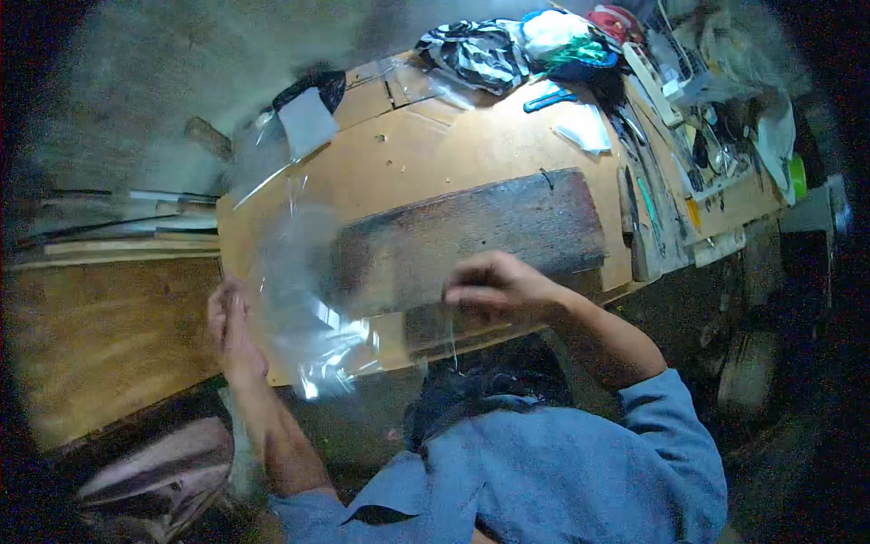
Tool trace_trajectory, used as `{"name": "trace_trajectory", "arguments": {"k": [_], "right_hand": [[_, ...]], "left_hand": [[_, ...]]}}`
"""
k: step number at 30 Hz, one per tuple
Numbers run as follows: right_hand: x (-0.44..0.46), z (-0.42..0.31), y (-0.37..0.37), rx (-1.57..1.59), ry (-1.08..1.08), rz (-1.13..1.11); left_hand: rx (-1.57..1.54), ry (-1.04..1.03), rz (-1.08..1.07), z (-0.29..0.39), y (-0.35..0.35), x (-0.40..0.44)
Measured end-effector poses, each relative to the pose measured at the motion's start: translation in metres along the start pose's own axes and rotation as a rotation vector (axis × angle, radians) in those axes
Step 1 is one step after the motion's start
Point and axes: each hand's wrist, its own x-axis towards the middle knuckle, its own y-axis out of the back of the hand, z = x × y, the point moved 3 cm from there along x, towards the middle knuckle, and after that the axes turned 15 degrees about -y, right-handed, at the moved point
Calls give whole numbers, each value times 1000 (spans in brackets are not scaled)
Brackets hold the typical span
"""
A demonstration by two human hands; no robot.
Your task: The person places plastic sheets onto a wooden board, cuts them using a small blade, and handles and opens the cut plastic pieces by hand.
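A clear, shiny plastic sheet or bag [317, 335] lies over the left part of the wooden table, partly covering a dark worn board [480, 227]. My left hand [236, 331] is at the table's left edge beside the plastic, blurred, so its grip cannot be made out. My right hand [498, 288] is over the near edge of the dark board, fingers closed in a pinch. A thin strand [453, 340] hangs below those fingers.
At the table's back are a black-and-white striped bag [476, 56], a blue cutter [549, 100] and a white sheet [584, 127]. A white piece [308, 122] lies back left. Tools, among them a dark-handled one [627, 204], line the right side.
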Motion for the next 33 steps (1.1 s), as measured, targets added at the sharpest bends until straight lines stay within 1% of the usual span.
{"name": "trace_trajectory", "arguments": {"k": [1, 2, 3, 4, 5, 7, 8, 9, 11, 12, 13, 15, 16, 17, 19, 20, 21, 23, 24, 26, 27, 29, 30, 31, 33], "right_hand": [[8, 4, 8, 63, -45, 111], [16, 4, 11, 59, -50, 103], [23, 6, 19, 69, -151, 253], [29, 9, 28, 78, -252, 404], [38, 15, 32, 72, -259, 398], [57, 37, 46, 157, -173, 591], [69, 51, 56, 92, -88, 653], [77, 60, 62, 89, -95, 647], [84, 67, 75, -168, -98, 872], [78, 55, 74, -177, -136, 888], [82, 58, 78, -180, -143, 884], [84, 59, 88, -307, -179, 1007], [79, 56, 89, -355, -173, 1073], [74, 55, 89, -359, -182, 1069], [57, 44, 85, -382, 27, 1254], [49, 44, 85, -477, 71, 1225], [39, 43, 78, -480, 55, 1220], [15, 41, 52, -646, 90, 1161], [8, 55, 43, -647, 75, 1152], [-2, 84, 19, -919, 153, 927], [-7, 87, 5, -917, 141, 917], [-9, 91, -25, -1091, -11, 849], [-8, 96, -30, -1118, -63, 819], [-8, 97, -32, -1112, -70, 813], [-9, 93, -34, -1041, -109, 841]], "left_hand": [[297, -191, 75, -6, -18, 1], [595, -377, 149, -12, -34, -2], [594, -373, 158, -22, -45, -3], [740, -411, 123, -31, -56, -6], [886, -447, 85, -39, -64, -10], [1045, -564, -129, -68, -70, -19], [1105, -574, -183, -80, -79, -26], [1164, -582, -238, -91, -90, -35], [1258, -637, -430, -110, -109, -47], [1322, -638, -516, -121, -114, -53], [1274, -590, -558, -132, -118, -57], [1427, -432, -689, -152, -123, -64], [1423, -422, -690, -162, -122, -67], [1457, -397, -723, -174, -120, -70], [1485, -357, -755, -184, -121, -70], [1542, -360, -771, -188, -120, -70], [1597, -365, -789, -190, -122, -67], [1595, -339, -795, -189, -123, -58], [1622, -352, -816, -189, -124, -54], [1653, -395, -844, -193, -122, -45], [1649, -379, -850, -195, -120, -41], [1642, -448, -834, -195, -120, -36], [1654, -462, -813, -195, -121, -36], [1655, -452, -821, -193, -122, -39], [1624, -502, -738, -189, -126, -47]]}}
